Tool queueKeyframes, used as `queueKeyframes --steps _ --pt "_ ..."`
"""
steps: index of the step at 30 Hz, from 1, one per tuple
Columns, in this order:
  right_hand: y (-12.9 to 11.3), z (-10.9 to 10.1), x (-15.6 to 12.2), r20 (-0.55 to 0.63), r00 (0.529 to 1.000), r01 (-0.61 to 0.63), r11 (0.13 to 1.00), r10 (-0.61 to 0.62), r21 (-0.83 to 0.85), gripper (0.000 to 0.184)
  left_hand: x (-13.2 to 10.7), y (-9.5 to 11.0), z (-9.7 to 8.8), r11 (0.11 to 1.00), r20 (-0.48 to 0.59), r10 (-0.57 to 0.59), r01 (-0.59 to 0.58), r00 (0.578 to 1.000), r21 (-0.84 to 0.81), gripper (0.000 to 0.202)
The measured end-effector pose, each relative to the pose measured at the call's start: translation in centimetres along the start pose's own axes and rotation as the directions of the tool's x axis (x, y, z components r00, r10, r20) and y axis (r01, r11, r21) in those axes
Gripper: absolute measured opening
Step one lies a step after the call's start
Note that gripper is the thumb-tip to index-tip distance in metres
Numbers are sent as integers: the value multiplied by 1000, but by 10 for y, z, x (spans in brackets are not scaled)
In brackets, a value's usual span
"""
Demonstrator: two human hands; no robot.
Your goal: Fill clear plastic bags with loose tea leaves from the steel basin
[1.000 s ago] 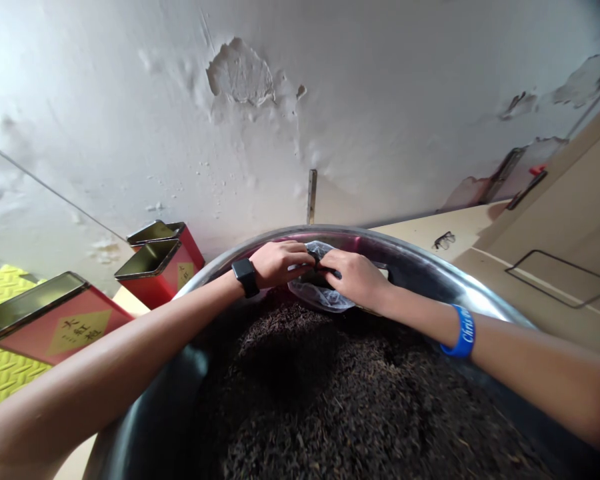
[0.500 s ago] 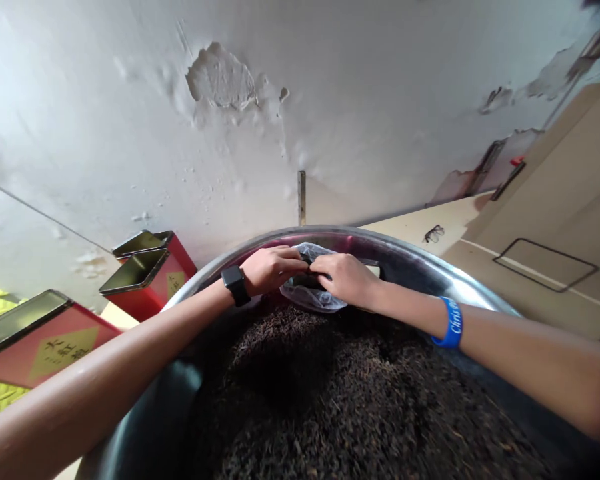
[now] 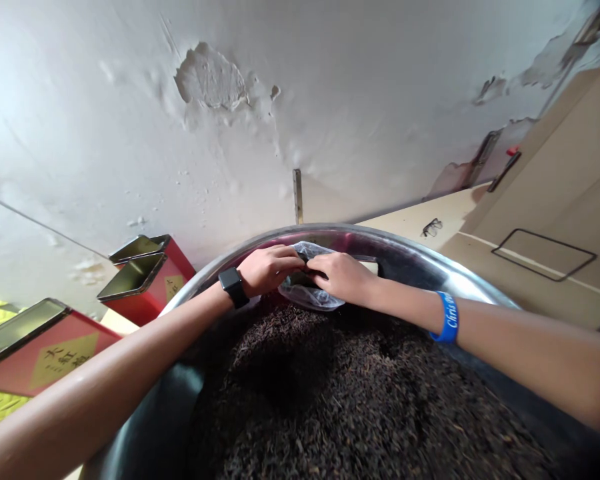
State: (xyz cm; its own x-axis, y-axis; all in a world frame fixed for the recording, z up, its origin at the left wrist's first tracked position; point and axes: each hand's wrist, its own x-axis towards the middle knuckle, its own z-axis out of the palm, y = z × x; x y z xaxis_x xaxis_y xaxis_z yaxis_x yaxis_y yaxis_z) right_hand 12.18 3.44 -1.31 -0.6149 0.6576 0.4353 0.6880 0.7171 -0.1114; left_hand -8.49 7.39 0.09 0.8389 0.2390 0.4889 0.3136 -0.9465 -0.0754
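Both hands meet at the far side of a big metal basin [image 3: 450, 267] that holds dark loose tea leaves [image 3: 370, 400]. Between them is a clear plastic bag [image 3: 313, 301] whose mouth gapes around the fingers. My left hand [image 3: 266, 270], with a black watch at the wrist, pinches the bag's inner edge. My right hand [image 3: 347, 279], wearing a blue wristband, has its fingers curled on the same part, touching the left fingertips. A pale block-like edge [image 3: 370, 267] shows behind the right hand; most of it is hidden.
Red tins without lids [image 3: 135, 283] stand left of the basin, a larger red tin [image 3: 45, 353] nearer me. Eyeglasses [image 3: 433, 228] lie on the pale tabletop [image 3: 405, 217]. A cardboard box [image 3: 575, 167] stands at right. Behind the basin rises a peeling wall [image 3: 355, 120].
The view has shifted slightly. Both hands stay at the bag in nearly the same pose, with only a small shift of the fingers.
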Motion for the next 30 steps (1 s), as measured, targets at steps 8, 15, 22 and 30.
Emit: queueKeyframes --steps 8,15,22,30 --pt "-2 0 1 27 999 -44 999 44 -8 20 -1 -2 0 998 -32 11 -8 999 68 20" --pt "-3 -1 0 44 998 -43 998 45 -45 18 -2 -2 1 998 -38 16 -14 999 58 22" --pt "-1 1 0 41 999 -15 1000 16 -27 20 -1 -2 -1 999 -15 1 0 1000 42 22" --pt "-2 0 0 51 999 12 1000 -11 -24 19 -1 0 1 1000 0 -9 9 1000 16 24"
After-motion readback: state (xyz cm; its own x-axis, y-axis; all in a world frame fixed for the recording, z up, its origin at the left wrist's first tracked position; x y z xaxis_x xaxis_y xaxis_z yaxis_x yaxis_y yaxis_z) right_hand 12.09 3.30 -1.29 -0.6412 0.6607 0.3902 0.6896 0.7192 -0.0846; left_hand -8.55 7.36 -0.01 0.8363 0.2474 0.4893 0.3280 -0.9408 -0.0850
